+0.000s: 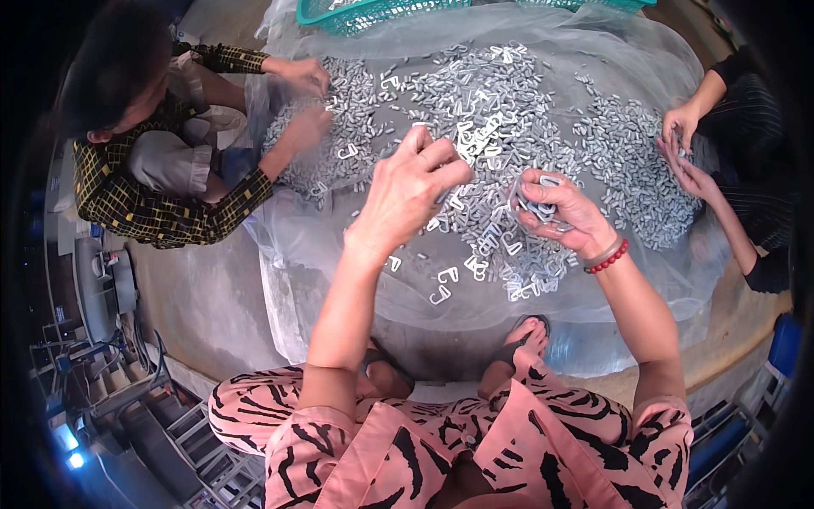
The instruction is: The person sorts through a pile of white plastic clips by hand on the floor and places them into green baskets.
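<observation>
Nearest you, along the bottom of the frame, are your pink clothes (339, 454) with black markings, and two feet (532, 333) just above them, the left one partly hidden by your forearm.

Near the lower middle, one clear sheet (407, 310) spreads under everything. Three pale hooks (439, 294) lie apart on it, below and beside your left wrist; more are clustered to their right, overlapping too much for you to count.

Your two hands are over the middle of the frame. Your right hand (561, 208), right of centre, is curled around several hooks; their exact number is hidden by your fingers. Two bands (609, 256) circle that wrist, one red and beaded, one pale. Your left hand (413, 188) is left of centre, fingers bent in and bunched narrow; you cannot tell from here whether it pinches anything.

Beyond your hands, small grey parts (632, 161) lie in three heaps, left, middle and right, too many to count. The middle heap is thickly mixed with hooks.

Two co-workers sit at the heaps: one person (161, 182) at upper left, both hands blurred over the left heap, and one (733, 165) at the right edge, two hands close together.

Farthest, along the top edge, are two teal baskets (386, 17).
</observation>
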`<action>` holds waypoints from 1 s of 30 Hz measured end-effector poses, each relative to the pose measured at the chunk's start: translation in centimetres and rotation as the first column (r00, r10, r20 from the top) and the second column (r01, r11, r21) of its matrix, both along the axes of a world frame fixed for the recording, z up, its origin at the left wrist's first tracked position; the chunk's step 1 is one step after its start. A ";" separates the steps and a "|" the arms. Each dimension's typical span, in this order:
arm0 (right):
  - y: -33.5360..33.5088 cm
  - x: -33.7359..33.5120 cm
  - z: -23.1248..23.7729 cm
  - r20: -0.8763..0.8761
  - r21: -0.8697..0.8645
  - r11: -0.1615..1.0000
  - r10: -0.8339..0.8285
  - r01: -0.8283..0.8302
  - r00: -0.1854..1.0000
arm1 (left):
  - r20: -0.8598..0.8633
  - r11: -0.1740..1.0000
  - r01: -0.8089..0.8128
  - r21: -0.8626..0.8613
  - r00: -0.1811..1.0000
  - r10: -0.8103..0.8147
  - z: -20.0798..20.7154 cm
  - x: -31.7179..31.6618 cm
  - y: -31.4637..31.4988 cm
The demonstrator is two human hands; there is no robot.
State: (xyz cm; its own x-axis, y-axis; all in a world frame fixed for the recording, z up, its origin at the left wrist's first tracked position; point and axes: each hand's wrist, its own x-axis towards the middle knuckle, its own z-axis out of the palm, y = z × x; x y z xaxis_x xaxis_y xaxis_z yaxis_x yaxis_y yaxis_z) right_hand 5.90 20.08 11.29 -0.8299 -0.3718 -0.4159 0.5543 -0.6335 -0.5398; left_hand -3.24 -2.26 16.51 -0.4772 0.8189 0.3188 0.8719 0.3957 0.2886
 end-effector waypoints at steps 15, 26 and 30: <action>-4.8 0.1 2.1 -0.608 0.775 0.305 0.599 0.554 0.521 | 0.353 0.426 -0.903 -0.057 -0.418 -0.837 -11.8 8.2 4.8; 0.8 -0.9 1.7 -0.761 0.586 0.381 -0.045 0.715 0.648 | 0.530 0.416 -0.851 0.320 -0.203 -0.823 0.3 -13.6 5.7; 3.9 -0.5 -3.0 -0.467 0.859 0.279 0.078 0.430 0.881 | 0.910 0.475 -0.782 0.404 0.293 -0.292 -2.9 -14.6 6.4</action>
State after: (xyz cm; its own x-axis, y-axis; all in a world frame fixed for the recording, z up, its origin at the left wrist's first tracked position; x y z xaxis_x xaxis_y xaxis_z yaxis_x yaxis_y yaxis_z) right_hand 5.35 23.98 8.33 -0.9731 0.2296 -0.0202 0.1095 0.3835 -0.9170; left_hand -17.80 4.17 13.58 -0.9554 0.2639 -0.1323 -0.2131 -0.3066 0.9277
